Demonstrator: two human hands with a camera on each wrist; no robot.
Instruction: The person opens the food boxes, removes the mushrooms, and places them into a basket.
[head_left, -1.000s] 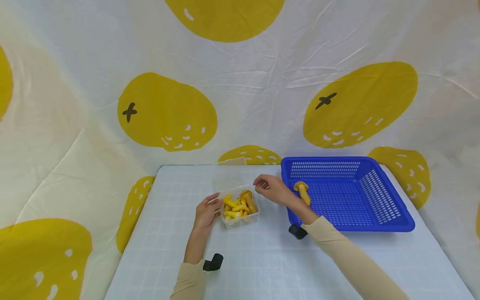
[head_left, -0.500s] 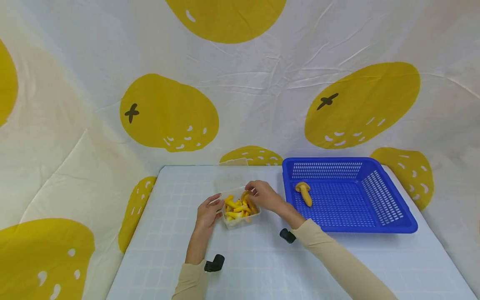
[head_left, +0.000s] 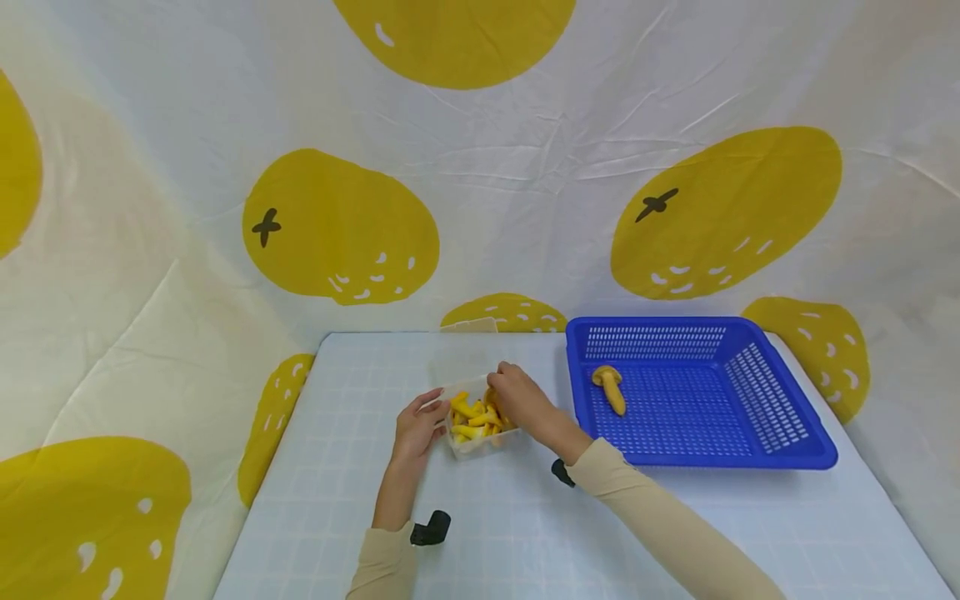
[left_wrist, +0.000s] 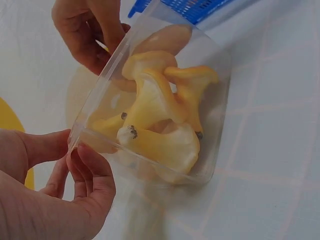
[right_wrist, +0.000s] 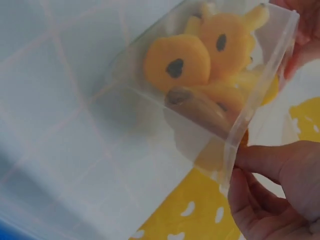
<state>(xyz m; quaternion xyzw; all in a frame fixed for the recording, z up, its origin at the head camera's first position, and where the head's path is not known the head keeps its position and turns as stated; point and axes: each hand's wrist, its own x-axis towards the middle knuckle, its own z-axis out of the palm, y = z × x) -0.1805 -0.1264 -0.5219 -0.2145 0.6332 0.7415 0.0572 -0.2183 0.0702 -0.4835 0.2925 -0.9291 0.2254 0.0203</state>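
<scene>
A clear plastic container [head_left: 471, 451] holds several yellow mushrooms [head_left: 468, 408] with pale stems, and a browner mushroom [right_wrist: 202, 112] lies against its right wall. My left hand [head_left: 415, 429] pinches the container's left rim between thumb and fingers, as the left wrist view shows. At the opposite side, my right hand [head_left: 527, 408] pinches the rim near a corner; in the head view it covers part of the brown mushroom. Behind the container its transparent lid [head_left: 456, 358] stands open. A single brown mushroom [head_left: 611, 388] lies in the blue basket [head_left: 806, 400], apart from both hands.
The blue basket occupies the right side of the table [head_left: 322, 500], just right of my right forearm. A white cloth [head_left: 525, 208] with yellow fruit prints hangs behind and at the sides. Dark wrist cameras [head_left: 431, 529] stick out from both sleeves.
My right hand has moved left and down from beside the basket to the container's right rim and now pinches it. The left hand stays at the left rim.
</scene>
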